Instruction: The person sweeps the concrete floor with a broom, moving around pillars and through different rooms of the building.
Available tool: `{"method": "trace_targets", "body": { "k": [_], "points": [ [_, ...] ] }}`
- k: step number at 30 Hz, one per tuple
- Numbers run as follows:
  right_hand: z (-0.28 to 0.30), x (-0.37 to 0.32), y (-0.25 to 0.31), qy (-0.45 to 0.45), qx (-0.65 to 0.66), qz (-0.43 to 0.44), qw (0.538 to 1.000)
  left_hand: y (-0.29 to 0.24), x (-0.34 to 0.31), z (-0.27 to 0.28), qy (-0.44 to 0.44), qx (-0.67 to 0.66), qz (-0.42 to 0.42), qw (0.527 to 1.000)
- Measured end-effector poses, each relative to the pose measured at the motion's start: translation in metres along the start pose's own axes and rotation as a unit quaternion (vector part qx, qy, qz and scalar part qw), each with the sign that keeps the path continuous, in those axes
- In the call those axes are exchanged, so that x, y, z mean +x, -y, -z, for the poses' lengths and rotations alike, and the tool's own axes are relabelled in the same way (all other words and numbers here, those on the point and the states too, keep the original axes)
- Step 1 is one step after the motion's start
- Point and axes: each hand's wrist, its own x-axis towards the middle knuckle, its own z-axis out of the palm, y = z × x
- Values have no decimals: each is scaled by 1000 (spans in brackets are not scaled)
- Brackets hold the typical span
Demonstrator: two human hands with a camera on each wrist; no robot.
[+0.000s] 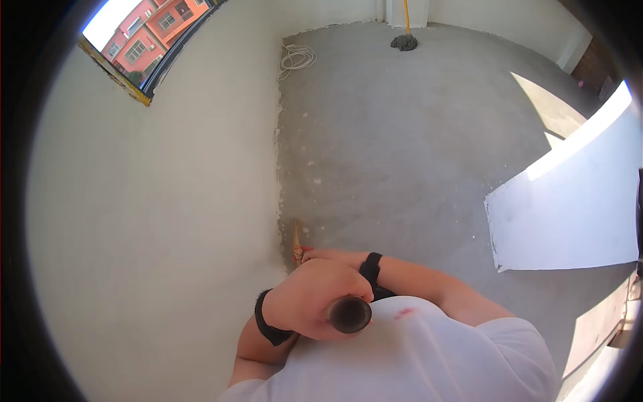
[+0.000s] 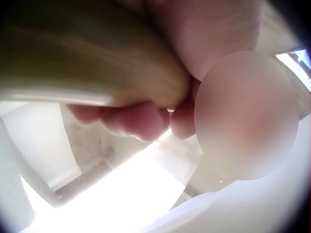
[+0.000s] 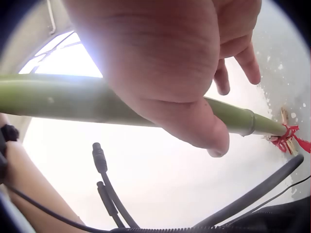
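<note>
A green bamboo pole has a red tie and pale, thin strands at its far end; in the head view those strands are by the foot of the wall. My left hand grips the pole near its dark round end. Curled fingers of that hand show under the pole. Farther down, my right hand holds the pole, thumb across it and fingers loosely spread on the other side; in the head view the left hand partly hides it.
A pale wall runs along the left, with a window above. On the grey floor are a coiled white cable and a mop at the back. A large white panel stands at the right. Black cables hang near my right hand.
</note>
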Motion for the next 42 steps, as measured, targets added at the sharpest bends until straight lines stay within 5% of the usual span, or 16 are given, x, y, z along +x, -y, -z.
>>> {"method": "trace_targets", "body": {
  "k": [2,6,9,11,12,13,15,17,19,22,27,33,36,39,40,42],
  "points": [
    [34,-17,-1,-5,-115,68,991,13,16,5,-52,12,24,998],
    [110,-54,98,29,142,70,987,37,55,28,-105,182,20,977],
    [141,-61,137,-42,102,216,970,44,73,43,-62,335,91,936],
    [160,-53,137,-63,30,198,978,69,64,68,-54,304,128,942],
    [160,-52,141,-134,139,145,970,82,54,81,-89,221,233,943],
    [172,-48,138,-145,93,138,975,101,39,96,-121,132,331,927],
    [205,-47,131,-172,-8,129,977,166,-8,122,-192,109,443,869],
    [232,-48,140,-157,-88,78,980,243,-65,124,-122,293,572,757],
    [261,-35,146,-141,-140,35,979,289,-94,116,63,320,648,689],
    [303,-6,145,-138,-85,-73,984,365,-103,100,22,134,614,778],
    [355,69,152,-199,-8,-67,978,412,-44,92,-34,67,484,872],
    [402,111,148,-220,61,-40,973,430,1,141,-25,18,501,865],
    [426,121,141,-170,92,-49,980,441,31,151,-123,-149,525,829],
    [457,118,137,-142,84,-50,985,449,74,160,-43,-213,585,782],
    [471,115,134,-139,59,-19,988,450,88,164,38,-54,528,847],
    [505,105,121,-127,137,65,980,475,98,153,22,-34,544,838]
  ]
}}
